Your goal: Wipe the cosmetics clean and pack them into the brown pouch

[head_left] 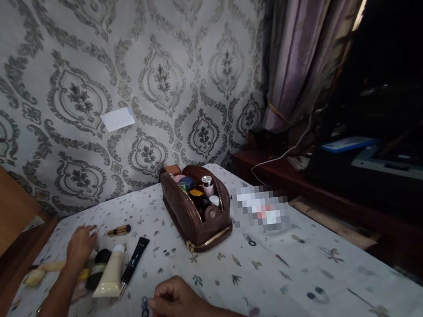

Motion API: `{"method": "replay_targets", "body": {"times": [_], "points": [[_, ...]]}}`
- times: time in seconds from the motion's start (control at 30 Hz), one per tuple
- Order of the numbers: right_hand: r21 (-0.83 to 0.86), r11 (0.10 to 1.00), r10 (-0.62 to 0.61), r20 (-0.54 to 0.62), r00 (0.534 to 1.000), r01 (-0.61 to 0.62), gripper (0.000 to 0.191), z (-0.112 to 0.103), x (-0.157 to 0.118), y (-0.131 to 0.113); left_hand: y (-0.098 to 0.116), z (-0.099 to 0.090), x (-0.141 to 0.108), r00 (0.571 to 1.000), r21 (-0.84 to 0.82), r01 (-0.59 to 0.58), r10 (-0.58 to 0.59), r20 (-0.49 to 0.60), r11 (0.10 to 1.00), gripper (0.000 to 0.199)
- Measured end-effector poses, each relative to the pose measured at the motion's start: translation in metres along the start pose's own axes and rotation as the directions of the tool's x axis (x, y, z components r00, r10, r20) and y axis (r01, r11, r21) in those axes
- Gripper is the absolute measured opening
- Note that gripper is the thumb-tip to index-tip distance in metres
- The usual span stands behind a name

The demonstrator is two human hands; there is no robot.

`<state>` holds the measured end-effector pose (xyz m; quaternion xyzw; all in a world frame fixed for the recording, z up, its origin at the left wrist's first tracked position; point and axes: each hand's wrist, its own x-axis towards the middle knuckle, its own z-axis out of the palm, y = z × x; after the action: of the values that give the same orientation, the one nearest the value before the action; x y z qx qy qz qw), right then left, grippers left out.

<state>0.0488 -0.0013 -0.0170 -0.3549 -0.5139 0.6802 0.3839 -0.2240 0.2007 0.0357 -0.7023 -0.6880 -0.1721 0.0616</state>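
My left hand [81,244] is at the left of the table, fingers bent together and pointing down. Something small and pale shows at its fingertips, too small to make out. Beside it lies a black-and-gold cosmetic tube [119,230]. Near my left forearm are a cream squeeze tube [112,271], a slim black tube [135,259] and a dark round jar [95,276]. My right hand [178,302] rests at the front with its fingers curled in, nothing visible in them. A brown cosmetic bag [182,215] stands unzipped, filled with several bottles and jars.
A patterned white cloth [217,275] covers the table. Right of the bag, a blurred patch [263,208] hides something. A pale brush-like item [36,276] lies at the far left. Beyond are a papered wall [164,77], a purple curtain [297,42] and a white cable [290,148].
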Motion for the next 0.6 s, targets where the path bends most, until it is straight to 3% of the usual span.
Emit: {"method": "replay_targets", "body": {"times": [0.23, 0.37, 0.5, 0.6], "points": [[0.050, 0.999, -0.009, 0.004, 1.000, 0.009, 0.066, -0.003, 0.000, -0.001, 0.013, -0.033, -0.008, 0.968, -0.284, 0.143, -0.194, -0.160, 0.948, 0.029], [0.166, 0.984, -0.067, -0.006, 0.998, 0.067, 0.063, -0.005, 0.001, -0.003, 0.046, -0.054, -0.041, 0.954, -0.500, 0.141, -0.252, -0.161, 0.855, 0.043], [0.397, 0.907, -0.092, -0.132, 0.987, 0.138, 0.066, -0.002, 0.003, -0.012, 0.103, -0.068, -0.102, 0.982, -0.707, 0.121, -0.188, -0.018, 0.697, 0.042], [0.534, 0.829, -0.092, -0.165, 0.982, 0.167, 0.071, 0.002, 0.002, -0.022, 0.140, -0.064, -0.145, 0.994, -0.743, -0.092, 0.023, -0.103, 0.663, 0.025]]}}
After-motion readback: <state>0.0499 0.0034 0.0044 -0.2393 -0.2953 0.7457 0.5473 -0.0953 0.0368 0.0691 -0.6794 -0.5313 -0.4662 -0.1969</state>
